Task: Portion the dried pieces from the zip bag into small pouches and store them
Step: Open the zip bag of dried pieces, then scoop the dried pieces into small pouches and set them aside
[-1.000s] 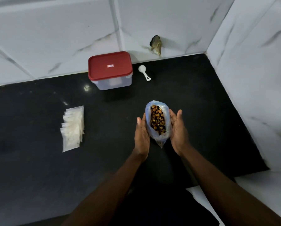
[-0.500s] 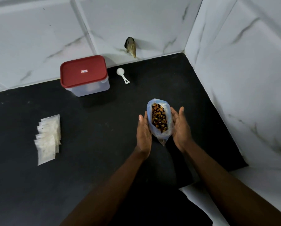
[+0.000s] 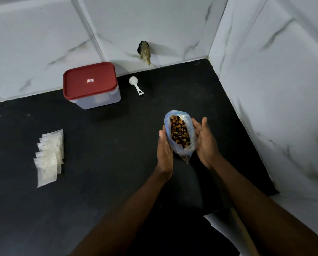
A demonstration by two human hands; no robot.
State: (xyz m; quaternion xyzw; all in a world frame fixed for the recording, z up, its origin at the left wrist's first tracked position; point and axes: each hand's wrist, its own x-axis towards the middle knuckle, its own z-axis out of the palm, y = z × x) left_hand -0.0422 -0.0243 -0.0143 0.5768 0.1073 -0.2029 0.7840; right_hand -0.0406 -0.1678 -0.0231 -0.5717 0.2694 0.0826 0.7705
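Observation:
An open clear zip bag (image 3: 187,150) stands upright on the black counter (image 3: 108,145), its mouth spread wide over brown dried pieces (image 3: 179,133). My left hand (image 3: 164,150) lies flat against the bag's left side with straight fingers. My right hand (image 3: 205,143) cups the right side, fingers extended along the plastic. A fanned stack of small white pouches (image 3: 50,156) lies on the counter far to the left. A clear container with a red lid (image 3: 90,84), lid on, sits at the back by the wall. A white scoop (image 3: 135,85) lies to the right of it.
White marble-look walls close off the back and the right side, meeting in a corner (image 3: 209,58). A dark hole with debris (image 3: 145,51) marks the back wall above the scoop. The counter's front edge ends near my right forearm (image 3: 247,200).
The view has swung to the right, so the container, scoop and pouches sit further left in frame. My hands still flank the bag in the same hold.

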